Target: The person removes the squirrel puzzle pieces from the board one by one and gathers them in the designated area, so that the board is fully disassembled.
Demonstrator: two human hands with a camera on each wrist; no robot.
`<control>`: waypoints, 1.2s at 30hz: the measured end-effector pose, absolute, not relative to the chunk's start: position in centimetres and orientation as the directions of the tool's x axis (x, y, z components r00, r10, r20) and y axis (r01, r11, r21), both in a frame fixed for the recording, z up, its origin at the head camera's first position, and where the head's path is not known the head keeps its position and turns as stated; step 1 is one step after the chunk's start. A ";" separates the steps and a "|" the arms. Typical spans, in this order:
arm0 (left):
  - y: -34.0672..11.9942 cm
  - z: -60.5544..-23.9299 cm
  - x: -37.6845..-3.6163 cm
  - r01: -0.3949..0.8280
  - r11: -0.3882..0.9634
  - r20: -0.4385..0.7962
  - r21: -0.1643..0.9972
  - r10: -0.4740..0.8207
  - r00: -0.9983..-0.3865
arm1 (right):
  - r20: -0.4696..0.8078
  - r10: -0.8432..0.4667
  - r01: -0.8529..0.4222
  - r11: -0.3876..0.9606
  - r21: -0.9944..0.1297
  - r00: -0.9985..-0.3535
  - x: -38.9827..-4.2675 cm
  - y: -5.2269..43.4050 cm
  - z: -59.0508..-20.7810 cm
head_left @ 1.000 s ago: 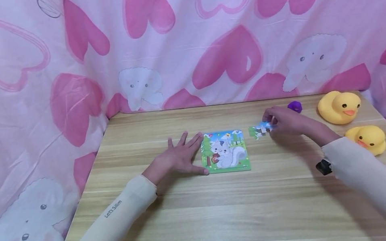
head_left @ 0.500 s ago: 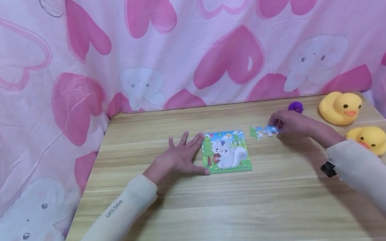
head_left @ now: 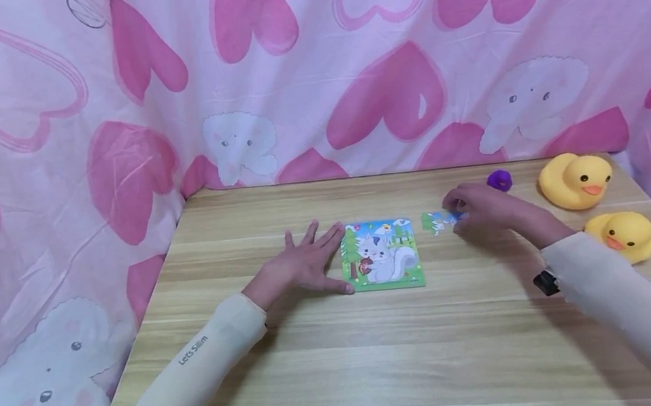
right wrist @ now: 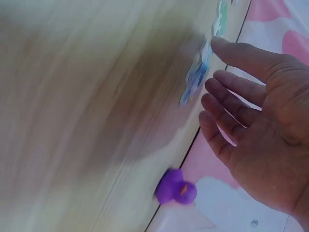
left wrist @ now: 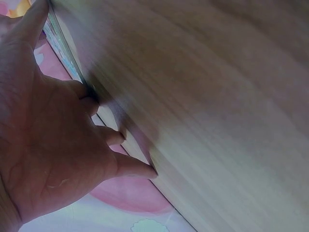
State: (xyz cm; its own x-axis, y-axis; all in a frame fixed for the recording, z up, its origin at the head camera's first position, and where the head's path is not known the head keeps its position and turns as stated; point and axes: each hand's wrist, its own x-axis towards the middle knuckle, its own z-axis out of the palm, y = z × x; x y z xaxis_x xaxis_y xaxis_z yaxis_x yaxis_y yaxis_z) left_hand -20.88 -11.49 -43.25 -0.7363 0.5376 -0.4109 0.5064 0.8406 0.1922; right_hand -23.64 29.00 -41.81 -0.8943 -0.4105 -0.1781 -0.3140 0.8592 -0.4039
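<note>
A square squirrel picture puzzle lies flat on the wooden table. Along its left edge rests my left hand, fingers spread, with thumb and fingertips at the border. In the left wrist view this hand reaches down to the wood. Right of the picture is a short strip of jigsaw pieces, green at one end and blue at the other. My right hand hovers over the blue end and hides part of it. The right wrist view shows its fingers loosely bent, thumb tip beside the jigsaw pieces, nothing gripped.
A small purple duck sits behind my right hand. Two yellow ducks, one at the back and one nearer, stand at the table's right side, close to my right forearm. A pink heart-patterned curtain borders the table.
My right hand shifted right, uncovering more of the blue pieces, then came back left over them. The left hand and squirrel picture have stayed in place.
</note>
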 end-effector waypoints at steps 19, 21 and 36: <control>-11.6 -43.4 -20.9 0.513 0.837 -0.405 0.191 0.543 -0.735 | -0.128 -0.484 -0.378 0.799 -0.468 -0.866 -22.9 22.9 -41.9; -11.6 -43.4 -20.9 0.515 0.836 -0.404 0.190 0.544 -0.735 | -0.124 -0.499 -0.390 0.788 -0.476 -0.857 -22.9 22.4 -42.2; -11.4 -43.2 -20.9 0.516 0.838 -0.414 0.180 0.540 -0.733 | -0.155 -0.474 -0.389 0.837 -0.385 -0.867 -22.0 19.9 -42.5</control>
